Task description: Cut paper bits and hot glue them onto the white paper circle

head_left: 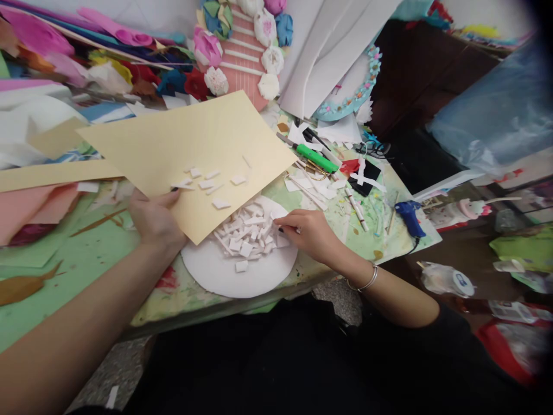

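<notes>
My left hand (158,219) grips the near left edge of a pale yellow card sheet (173,135), thumb on top. The sheet is tilted over a white round board (216,279). Several small white foam pieces (211,184) lie scattered on the card's lower part. Many more sit in a heap of white pieces (250,230) on the board, partly hidden by the card's corner. At the right side of this heap is my right hand (305,230), thumb and forefinger brought together. Whatever lies between those fingertips is too small to make out.
Beyond the card, a green-handled cutter (317,158) lies among paper scraps and pens. A blue glue gun (410,218) sits at the table's right edge. Paper flowers (207,46) and a blue-rimmed round decoration (352,86) stand at the back. Coloured paper rolls (116,29) fill the back left.
</notes>
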Available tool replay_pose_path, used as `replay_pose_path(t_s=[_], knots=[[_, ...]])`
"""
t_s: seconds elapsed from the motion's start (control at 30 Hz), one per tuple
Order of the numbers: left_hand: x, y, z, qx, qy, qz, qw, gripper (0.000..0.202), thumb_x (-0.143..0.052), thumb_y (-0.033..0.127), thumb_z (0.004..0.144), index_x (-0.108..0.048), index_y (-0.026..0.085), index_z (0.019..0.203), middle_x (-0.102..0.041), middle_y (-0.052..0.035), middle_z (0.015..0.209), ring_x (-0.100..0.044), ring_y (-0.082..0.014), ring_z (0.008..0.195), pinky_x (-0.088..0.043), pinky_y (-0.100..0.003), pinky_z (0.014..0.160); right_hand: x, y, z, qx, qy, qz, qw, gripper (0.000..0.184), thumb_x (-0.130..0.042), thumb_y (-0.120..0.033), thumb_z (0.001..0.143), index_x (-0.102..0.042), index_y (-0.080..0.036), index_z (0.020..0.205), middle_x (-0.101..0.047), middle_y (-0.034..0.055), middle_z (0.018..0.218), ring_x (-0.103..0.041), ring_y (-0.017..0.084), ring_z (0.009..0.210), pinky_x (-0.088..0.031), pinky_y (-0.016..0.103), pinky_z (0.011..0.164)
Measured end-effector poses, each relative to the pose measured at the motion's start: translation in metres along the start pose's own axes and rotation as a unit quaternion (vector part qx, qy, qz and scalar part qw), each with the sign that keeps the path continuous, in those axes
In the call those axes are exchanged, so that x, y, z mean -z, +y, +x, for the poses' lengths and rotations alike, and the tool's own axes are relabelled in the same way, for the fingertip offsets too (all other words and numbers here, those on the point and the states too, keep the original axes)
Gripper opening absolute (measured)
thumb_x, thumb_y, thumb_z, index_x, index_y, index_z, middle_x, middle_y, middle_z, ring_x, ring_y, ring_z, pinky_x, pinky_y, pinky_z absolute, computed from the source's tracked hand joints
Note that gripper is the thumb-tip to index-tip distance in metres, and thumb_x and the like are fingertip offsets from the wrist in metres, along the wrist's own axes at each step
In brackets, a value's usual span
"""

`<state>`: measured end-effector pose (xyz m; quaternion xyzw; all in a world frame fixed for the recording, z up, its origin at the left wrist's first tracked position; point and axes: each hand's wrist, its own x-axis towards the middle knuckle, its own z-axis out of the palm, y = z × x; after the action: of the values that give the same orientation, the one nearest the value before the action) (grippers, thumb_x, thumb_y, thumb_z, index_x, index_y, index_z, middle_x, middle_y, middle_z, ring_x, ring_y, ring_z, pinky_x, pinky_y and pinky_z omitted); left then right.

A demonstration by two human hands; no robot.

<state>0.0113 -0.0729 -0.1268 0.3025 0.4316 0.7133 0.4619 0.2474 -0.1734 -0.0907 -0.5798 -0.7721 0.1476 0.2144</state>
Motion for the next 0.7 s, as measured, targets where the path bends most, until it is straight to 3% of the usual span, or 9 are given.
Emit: replay_pose_path(t_s=[0.1, 0.23, 0.33, 0.4, 0.5, 0.7], knots=[[0.000, 0.000, -0.001, -0.008, -0.010, -0.007, 1.000, 0.036, -0.058, 0.005, 0.052, -0.062, 0.017, 0.086, -0.071, -0.0052, 0.100, -0.065, -0.0252, 0.097, -0.053, -0.042, 0.090, 0.002, -0.001, 0.002, 0.023, -0.025, -0.010, 0.999, 0.029, -0.049, -0.009, 0.086, -0.077, -0.015, 0.091, -0.072, 0.0099, 0.089, -0.065, 0.016, 0.076, -0.049, 0.028, 0.072], [-0.001, 0.001, 0.000, -0.006, -0.011, -0.010, 1.000, 0.039, -0.057, 0.003, 0.052, -0.059, 0.016, 0.088, -0.069, -0.0052, 0.104, -0.065, -0.0237, 0.097, -0.054, -0.040, 0.088, 0.013, 0.001, 0.001, 0.052, -0.061, 0.002, 0.997, 0.033, -0.049, -0.004, 0.083, -0.075, -0.016, 0.101, -0.070, 0.0098, 0.096, -0.064, 0.016, 0.080, -0.049, 0.029, 0.075], [-0.001, 0.001, 0.002, 0.002, 0.013, -0.012, 1.000, 0.039, -0.056, 0.001, 0.051, -0.056, 0.015, 0.088, -0.069, -0.0057, 0.104, -0.065, -0.0230, 0.095, -0.054, -0.040, 0.087, 0.023, 0.005, -0.006, 0.057, -0.057, 0.022, 0.997, 0.033, -0.052, -0.007, 0.084, -0.072, -0.016, 0.108, -0.069, 0.0099, 0.100, -0.064, 0.016, 0.083, -0.049, 0.029, 0.075], [-0.001, 0.001, 0.002, -0.001, 0.025, -0.012, 1.000, 0.037, -0.055, 0.001, 0.052, -0.056, 0.015, 0.085, -0.069, -0.0054, 0.101, -0.065, -0.0224, 0.093, -0.055, -0.039, 0.086, 0.025, 0.008, -0.013, 0.050, -0.046, 0.043, 0.997, 0.025, -0.057, -0.013, 0.085, -0.073, -0.017, 0.103, -0.070, 0.0090, 0.097, -0.064, 0.016, 0.080, -0.049, 0.029, 0.073], [-0.001, 0.001, 0.002, -0.004, 0.021, -0.012, 1.000, 0.036, -0.053, 0.000, 0.051, -0.055, 0.016, 0.084, -0.069, -0.0041, 0.099, -0.065, -0.0209, 0.090, -0.055, -0.038, 0.086, 0.019, 0.011, -0.024, 0.047, -0.036, 0.073, 0.996, 0.014, -0.063, -0.020, 0.084, -0.075, -0.018, 0.091, -0.071, 0.0059, 0.088, -0.064, 0.014, 0.074, -0.050, 0.026, 0.069], [0.000, 0.000, 0.002, 0.001, 0.014, -0.016, 1.000, 0.038, -0.052, -0.001, 0.053, -0.056, 0.016, 0.087, -0.069, -0.0044, 0.101, -0.065, -0.0216, 0.094, -0.054, -0.038, 0.087, -0.004, 0.011, -0.034, 0.045, 0.023, 0.091, 0.995, 0.018, -0.058, -0.017, 0.086, -0.076, -0.020, 0.084, -0.072, 0.0045, 0.084, -0.066, 0.013, 0.075, -0.052, 0.025, 0.071]])
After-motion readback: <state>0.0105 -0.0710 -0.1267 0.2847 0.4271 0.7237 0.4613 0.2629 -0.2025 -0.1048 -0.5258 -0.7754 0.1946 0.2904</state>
